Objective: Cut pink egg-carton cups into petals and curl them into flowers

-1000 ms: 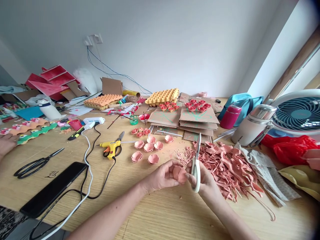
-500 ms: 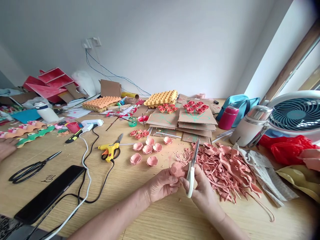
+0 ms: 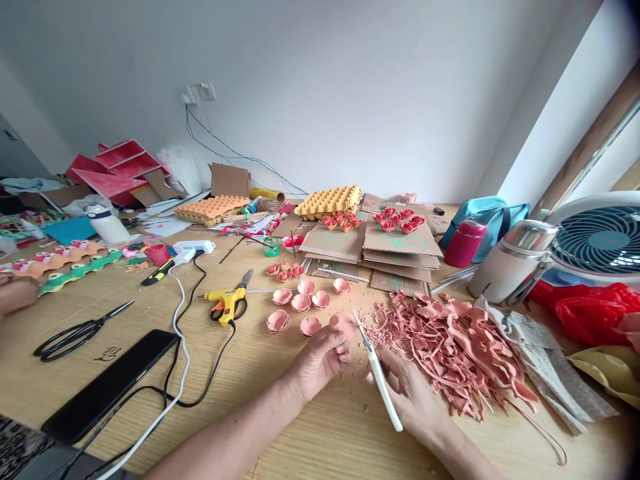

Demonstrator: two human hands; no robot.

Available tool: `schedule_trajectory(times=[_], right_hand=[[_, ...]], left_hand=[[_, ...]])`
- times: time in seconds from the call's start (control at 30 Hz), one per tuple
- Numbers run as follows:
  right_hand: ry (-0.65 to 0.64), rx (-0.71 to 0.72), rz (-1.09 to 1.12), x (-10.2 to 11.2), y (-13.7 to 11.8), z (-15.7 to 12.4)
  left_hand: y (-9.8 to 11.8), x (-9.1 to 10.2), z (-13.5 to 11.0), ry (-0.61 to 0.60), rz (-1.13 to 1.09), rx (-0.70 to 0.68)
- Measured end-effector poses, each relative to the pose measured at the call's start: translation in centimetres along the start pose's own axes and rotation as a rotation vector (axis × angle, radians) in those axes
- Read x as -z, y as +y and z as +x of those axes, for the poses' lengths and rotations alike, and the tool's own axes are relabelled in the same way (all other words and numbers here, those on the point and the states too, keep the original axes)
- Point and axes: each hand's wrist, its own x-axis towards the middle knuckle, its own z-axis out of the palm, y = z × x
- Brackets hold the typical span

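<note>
Pink piece (image 3: 344, 324) partly out of sight behind left fingers (image 3: 329, 339)

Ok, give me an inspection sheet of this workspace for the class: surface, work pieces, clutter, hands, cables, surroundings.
Surface: wooden table, dark scribbled mark on it.
Work pieces: pink cups, heap of pink offcuts.
Clutter: black scissors, yellow glue gun, black flat object.
Hands: left hand holds a pink piece; right hand holds white-handled scissors; another person's hand at left edge.
Cables: white cable from power strip; black cable from glue gun.
Surroundings: pale wall behind, fan at right.
</note>
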Motion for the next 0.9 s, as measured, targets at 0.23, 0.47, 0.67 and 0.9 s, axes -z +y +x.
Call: schedule_trajectory(times=[0.23,0.47,0.67,0.9], right_hand=[[-0.079,0.035,-0.070,-0.16,0.14,-0.04],[-0.142,0.058,0.013,-0.18,0.27,-0.05],[-0.119,0.101,0.008,-0.44,0.03,-0.07],[-0.072,0.176,-0.063,-0.66,0.28,0.05]], left_hand=[[0.04,-0.21,-0.08,0.013,-0.063,0.003],[-0.22,-0.04,-0.02,-0.034,-0.038,0.011],[-0.29,-0.58,-0.29,-0.058,0.022,-0.010],[-0.45,-0.76,-0.40,-0.099,0.115,-0.039]])
